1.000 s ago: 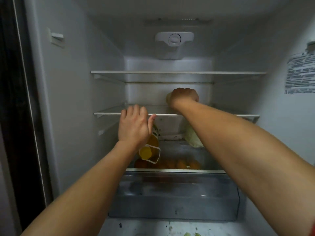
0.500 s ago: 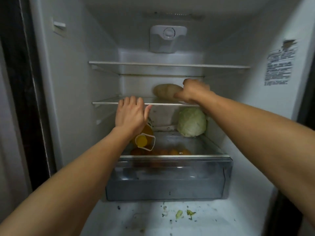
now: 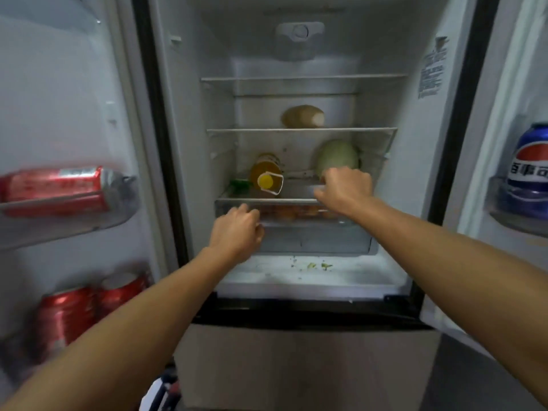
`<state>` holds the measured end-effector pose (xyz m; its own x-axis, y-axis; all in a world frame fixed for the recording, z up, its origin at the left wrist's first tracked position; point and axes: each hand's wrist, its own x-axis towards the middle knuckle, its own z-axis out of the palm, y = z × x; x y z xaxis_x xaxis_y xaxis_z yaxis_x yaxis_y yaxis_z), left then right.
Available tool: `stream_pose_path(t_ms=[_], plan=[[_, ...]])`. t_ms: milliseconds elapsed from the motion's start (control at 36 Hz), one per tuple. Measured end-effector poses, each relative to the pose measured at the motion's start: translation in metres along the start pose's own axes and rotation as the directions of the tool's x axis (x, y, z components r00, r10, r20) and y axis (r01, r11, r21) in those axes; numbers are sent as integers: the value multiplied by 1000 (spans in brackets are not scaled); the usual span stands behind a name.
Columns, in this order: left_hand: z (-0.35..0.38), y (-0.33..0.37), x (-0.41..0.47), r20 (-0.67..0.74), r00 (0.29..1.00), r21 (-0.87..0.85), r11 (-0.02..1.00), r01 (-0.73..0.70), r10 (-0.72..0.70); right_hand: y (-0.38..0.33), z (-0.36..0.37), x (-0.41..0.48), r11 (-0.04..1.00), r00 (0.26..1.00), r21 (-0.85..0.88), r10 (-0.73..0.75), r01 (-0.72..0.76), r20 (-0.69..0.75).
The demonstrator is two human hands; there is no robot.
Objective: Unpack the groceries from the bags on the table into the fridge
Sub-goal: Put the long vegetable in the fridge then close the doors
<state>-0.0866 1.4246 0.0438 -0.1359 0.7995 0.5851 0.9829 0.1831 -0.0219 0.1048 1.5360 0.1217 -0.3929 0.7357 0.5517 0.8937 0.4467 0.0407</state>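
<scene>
Step in hand: close of 1 placement, judged from 2 empty hands at the open fridge [image 3: 189,114]

Locate the brown root vegetable [image 3: 302,116] on the middle shelf [image 3: 237,130], lying on its side, well apart from both hands. Locate the cabbage [image 3: 336,155] on the lower shelf [image 3: 296,188], at the right, near a bottle [image 3: 265,173] lying on its side with the yellow cap toward the front. Note oranges [image 3: 292,213] in the drawer [image 3: 311,238] under that shelf.

Find the left hand [image 3: 237,229] in front of the drawer rim, fingers loosely curled, holding nothing. Find the right hand [image 3: 344,188] in front of the lower shelf edge, just before the cabbage, fingers loosely curled, holding nothing. Cannot tell whether either touches the fridge.

Next move, by judgement: draw both hands out, return to the bags on the table (out of view), take 1 more item. Leave both doors open. Keep elbows clear of the red cans [image 3: 56,191] in the left door and the blue can [image 3: 530,170] in the right door
</scene>
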Motion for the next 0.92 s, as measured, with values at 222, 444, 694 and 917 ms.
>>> stream_pose_path(t_ms=[222,444,694,917], plan=[[-43,-37,-147,11,998,2,998,58,-58,-70,26,-117,969,971,178,-195,169,141],[-105,-107,-250,-211,944,-87,967,241,-254,-189,13,-184,825,861,276,-509,493,-14],[-151,-204,-325,-336,838,-129,902,411,-430,-331,23,-254,611,718,392,-650,688,-247],[-165,-265,-314,-173,891,-187,902,389,-420,-368,42,-291,744,858,429,-419,512,-298]])
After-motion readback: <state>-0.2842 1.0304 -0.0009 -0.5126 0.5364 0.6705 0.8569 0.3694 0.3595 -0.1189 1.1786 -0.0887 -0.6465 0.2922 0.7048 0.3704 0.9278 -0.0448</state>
